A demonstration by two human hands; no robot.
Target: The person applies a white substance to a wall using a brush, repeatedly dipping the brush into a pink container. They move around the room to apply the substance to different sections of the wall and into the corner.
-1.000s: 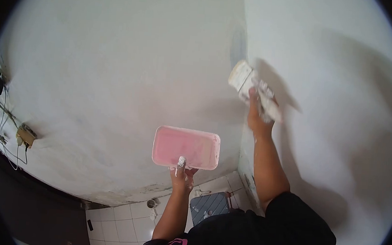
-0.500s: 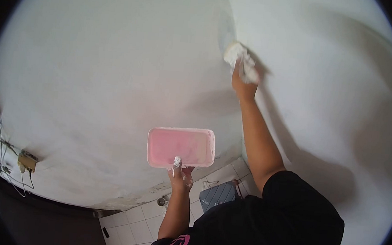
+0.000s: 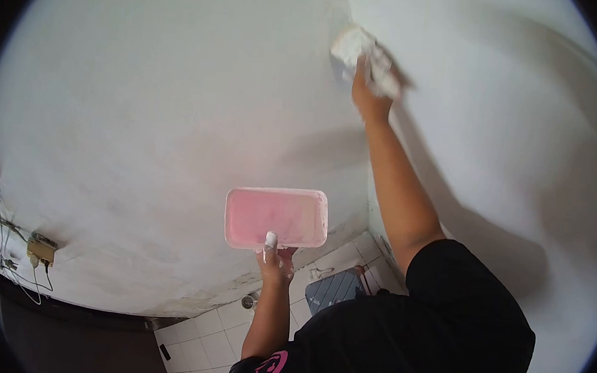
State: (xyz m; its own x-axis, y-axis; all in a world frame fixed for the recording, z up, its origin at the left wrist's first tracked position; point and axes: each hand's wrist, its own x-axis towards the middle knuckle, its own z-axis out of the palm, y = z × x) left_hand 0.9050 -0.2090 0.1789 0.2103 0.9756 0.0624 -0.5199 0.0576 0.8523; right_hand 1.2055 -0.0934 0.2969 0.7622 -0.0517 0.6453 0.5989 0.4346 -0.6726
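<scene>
My left hand [image 3: 275,263] grips the near rim of a pink rectangular plastic tub [image 3: 276,216], its white-smeared thumb hooked over the edge. A pale film coats the tub's inside, and white paint marks its rim. My right hand [image 3: 371,97] is raised to the wall corner, its fingers closed around a thick, white-coated paint pad [image 3: 352,45]; whether this is a sponge or a wide brush I cannot make out. The pad is against the left wall [image 3: 181,72], beside a darker grey patch. Paint covers the fingers of my right hand, and some are hidden.
The right wall [image 3: 499,132] meets the left one at the corner. A blue-grey stool-like object [image 3: 334,291] stands on white floor tiles [image 3: 214,327], near a small metal cup [image 3: 249,301]. Wires and a socket box [image 3: 42,249] hang at the lower left, above a dark surface [image 3: 69,337].
My right hand has moved up along the corner with the paint pad. The tub in my left hand has risen very slightly.
</scene>
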